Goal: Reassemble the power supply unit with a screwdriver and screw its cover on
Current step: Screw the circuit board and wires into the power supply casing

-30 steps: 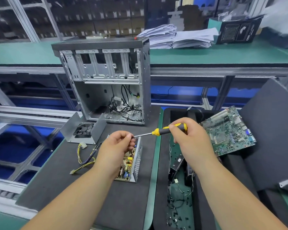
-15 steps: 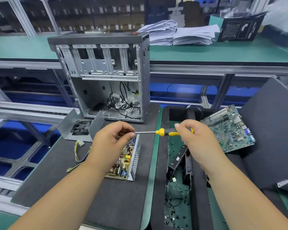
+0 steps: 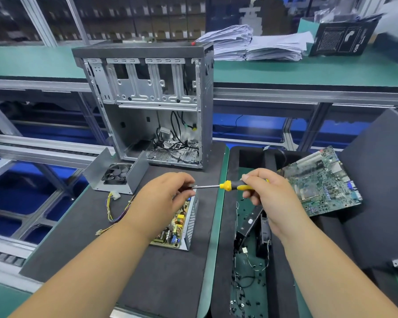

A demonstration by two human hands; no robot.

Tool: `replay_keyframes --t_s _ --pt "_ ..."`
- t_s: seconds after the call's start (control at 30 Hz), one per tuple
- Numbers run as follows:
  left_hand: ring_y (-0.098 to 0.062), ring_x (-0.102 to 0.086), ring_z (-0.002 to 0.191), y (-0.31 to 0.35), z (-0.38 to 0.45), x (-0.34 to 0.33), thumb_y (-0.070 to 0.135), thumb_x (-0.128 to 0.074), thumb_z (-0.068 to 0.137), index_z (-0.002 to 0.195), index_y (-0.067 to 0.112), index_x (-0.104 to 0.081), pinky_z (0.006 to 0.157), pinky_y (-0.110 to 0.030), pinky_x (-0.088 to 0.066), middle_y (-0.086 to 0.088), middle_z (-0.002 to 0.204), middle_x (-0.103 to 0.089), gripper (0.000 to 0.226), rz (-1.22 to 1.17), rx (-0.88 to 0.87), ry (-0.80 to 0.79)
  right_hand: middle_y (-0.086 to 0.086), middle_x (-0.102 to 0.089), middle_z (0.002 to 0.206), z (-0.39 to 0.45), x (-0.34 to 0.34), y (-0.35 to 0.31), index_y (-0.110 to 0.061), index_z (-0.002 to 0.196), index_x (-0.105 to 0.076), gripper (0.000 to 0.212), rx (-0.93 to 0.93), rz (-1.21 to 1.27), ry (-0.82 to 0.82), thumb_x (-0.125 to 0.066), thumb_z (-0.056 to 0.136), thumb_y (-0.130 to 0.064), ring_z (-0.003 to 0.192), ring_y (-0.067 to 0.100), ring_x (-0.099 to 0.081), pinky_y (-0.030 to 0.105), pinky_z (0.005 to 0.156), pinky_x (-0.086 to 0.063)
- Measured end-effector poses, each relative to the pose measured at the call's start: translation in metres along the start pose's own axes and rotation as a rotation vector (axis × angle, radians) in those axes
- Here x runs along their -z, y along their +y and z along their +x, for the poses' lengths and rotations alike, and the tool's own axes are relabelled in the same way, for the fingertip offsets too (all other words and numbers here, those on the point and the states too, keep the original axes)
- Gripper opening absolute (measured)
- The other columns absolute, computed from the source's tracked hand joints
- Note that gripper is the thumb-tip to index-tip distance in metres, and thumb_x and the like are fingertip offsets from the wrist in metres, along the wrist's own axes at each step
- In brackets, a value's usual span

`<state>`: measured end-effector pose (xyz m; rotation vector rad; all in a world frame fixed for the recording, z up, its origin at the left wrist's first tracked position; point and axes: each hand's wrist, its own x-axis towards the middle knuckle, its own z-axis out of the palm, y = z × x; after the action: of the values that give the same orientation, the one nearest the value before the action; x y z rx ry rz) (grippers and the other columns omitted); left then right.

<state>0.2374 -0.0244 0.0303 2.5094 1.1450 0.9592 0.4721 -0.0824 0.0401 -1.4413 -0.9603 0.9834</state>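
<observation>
The open power supply unit (image 3: pixel 182 228) lies on the dark mat with its circuit board and coils showing, partly hidden under my left hand (image 3: pixel 161 198). Its grey cover (image 3: pixel 97 171), holding a black fan, rests upside down behind and to the left. I hold a yellow and black screwdriver (image 3: pixel 225 186) level above the unit. My right hand (image 3: pixel 269 196) grips the handle, and my left fingertips pinch the tip of the shaft. Whether a screw sits on the tip is hidden.
An empty grey PC case (image 3: pixel 152 104) stands upright behind the unit. Yellow and purple wires (image 3: pixel 112 203) trail left of it. At right a black tray (image 3: pixel 246 283) holds loose screws and parts, with a green motherboard (image 3: pixel 322 180) leaning on it. Paper stacks (image 3: pixel 251 44) lie on the far bench.
The screwdriver has tipped from slanted to level. My right hand has shifted a little right along the handle. My left fingers stay on the tip.
</observation>
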Motion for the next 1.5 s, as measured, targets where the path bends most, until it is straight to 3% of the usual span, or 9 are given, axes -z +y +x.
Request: replay_keyframes --t_s 0.17,0.27,0.37,0.47,0.63,0.73,1.1,1.23,1.5 --pt "-0.001 -0.053 0.109 0.000 -0.009 -0.001 0.050 -0.048 0.093 0.134 0.022 -0.050 0.098 -0.023 -0.042 0.016 0.119 -0.057 0.049 0.030 0.110 -0.001 0.002 -0.064 0.062 0.005 -0.005 0.011 -0.021 0.076 -0.068 0.018 -0.068 0.071 0.002 -0.061 0.092 -0.022 0.048 0.010 -0.043 0.024 0.056 -0.037" --pt "-0.007 -0.054 0.107 -0.008 -0.016 -0.013 0.053 -0.040 0.093 0.127 0.023 -0.049 0.095 -0.030 -0.044 0.011 0.116 -0.056 0.046 -0.022 0.458 0.070 0.004 -0.063 0.061 0.011 -0.002 0.015 -0.015 0.080 -0.069 0.015 -0.091 0.145 0.039 -0.061 0.092 -0.021 0.047 0.010 -0.041 0.026 0.056 -0.035" --pt "-0.012 -0.061 0.089 -0.015 -0.018 -0.038 0.061 -0.051 0.087 0.105 0.027 -0.055 0.083 -0.035 -0.051 0.012 0.095 -0.063 0.038 0.023 0.719 -0.254 0.005 -0.061 0.060 0.019 0.003 0.018 -0.011 0.083 -0.068 0.014 -0.119 0.187 0.096 -0.062 0.092 -0.020 0.049 0.012 -0.039 0.027 0.059 -0.034" --pt "-0.015 -0.063 0.092 -0.016 -0.021 -0.057 0.068 -0.062 0.076 0.102 0.030 -0.057 0.075 -0.029 -0.047 0.012 0.096 -0.065 0.046 0.121 0.689 -0.459 0.005 -0.061 0.061 0.023 0.005 0.019 -0.011 0.082 -0.069 0.015 -0.133 0.210 0.120 -0.062 0.092 -0.020 0.051 0.014 -0.039 0.027 0.058 -0.033" --pt "-0.025 -0.063 0.092 -0.012 -0.018 -0.066 0.033 -0.061 0.083 0.083 0.021 -0.055 0.067 -0.029 -0.045 0.001 0.089 -0.064 0.013 0.254 0.605 -0.432 0.005 -0.061 0.061 0.022 0.003 0.019 -0.013 0.080 -0.070 0.017 -0.129 0.198 0.106 -0.061 0.092 -0.021 0.050 0.013 -0.038 0.027 0.058 -0.032" --pt "-0.029 -0.061 0.087 -0.012 -0.020 -0.058 0.021 -0.055 0.083 0.072 0.020 -0.045 0.064 -0.029 -0.040 0.000 0.080 -0.059 0.015 0.263 0.609 -0.418 0.005 -0.061 0.061 0.020 0.004 0.020 -0.010 0.084 -0.069 0.016 -0.104 0.198 0.096 -0.061 0.093 -0.020 0.050 0.013 -0.039 0.028 0.058 -0.033" --pt "-0.021 -0.059 0.090 -0.041 -0.038 0.019 0.034 -0.060 0.086 0.094 0.024 -0.059 0.072 -0.030 -0.048 0.008 0.082 -0.058 0.013 0.341 0.544 -0.344 0.006 -0.061 0.063 0.016 -0.006 0.021 -0.013 0.081 -0.069 0.015 -0.055 0.189 0.109 -0.062 0.091 -0.022 0.052 0.014 -0.039 0.029 0.057 -0.032" --pt "-0.019 -0.056 0.080 -0.046 -0.035 0.048 0.034 -0.062 0.085 0.091 0.023 -0.059 0.063 -0.028 -0.042 0.007 0.076 -0.055 0.013 0.357 0.506 -0.323 0.004 -0.061 0.062 0.017 -0.019 0.015 -0.011 0.085 -0.069 0.015 -0.041 0.185 0.131 -0.061 0.092 -0.021 0.053 0.014 -0.039 0.028 0.056 -0.032" --pt "-0.019 -0.055 0.084 -0.056 0.001 0.122 0.034 -0.067 0.085 0.083 0.030 -0.053 0.067 -0.028 -0.041 0.010 0.077 -0.054 0.014 0.354 0.406 -0.303 0.003 -0.060 0.059 0.020 -0.060 -0.019 -0.012 0.086 -0.068 0.012 0.015 0.237 0.142 -0.060 0.093 -0.018 0.050 0.013 -0.038 0.026 0.054 -0.031"
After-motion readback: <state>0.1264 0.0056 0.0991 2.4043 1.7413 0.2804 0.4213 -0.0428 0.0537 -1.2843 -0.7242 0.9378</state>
